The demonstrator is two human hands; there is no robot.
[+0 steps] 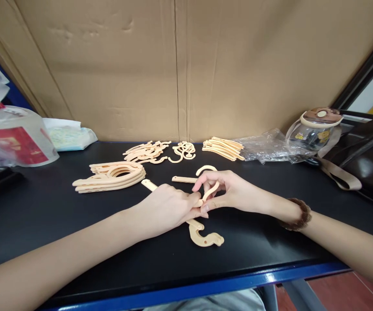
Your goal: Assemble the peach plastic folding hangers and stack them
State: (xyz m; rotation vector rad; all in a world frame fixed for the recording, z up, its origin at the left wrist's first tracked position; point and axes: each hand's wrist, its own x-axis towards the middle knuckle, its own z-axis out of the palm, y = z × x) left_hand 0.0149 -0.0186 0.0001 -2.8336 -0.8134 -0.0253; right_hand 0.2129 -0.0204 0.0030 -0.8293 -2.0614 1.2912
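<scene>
Over the middle of the black table, my two hands meet around parts of a cream plastic clothes hanger. My right hand [240,192] pinches a curved hanger hook [206,168] near its lower end. Closed beside it, my left hand [167,209] grips the hanger body, and its fingers hide the joint where the parts meet. A curved hanger arm [205,239] sticks out below my left fingers, and a flat bar end [148,185] shows above the left hand. Just behind the hands lies a straight hanger bar [184,179], partly hidden by the right hand.
Stacked folded hangers [111,183] lie left. Further back are piles of hanger arms [147,151], hooks [184,150] and straight bars [223,149]. Clear plastic wrap [264,147] and a strapped bottle [317,129] sit right; a bagged roll [20,136] stands left. Cardboard [124,69] walls the back.
</scene>
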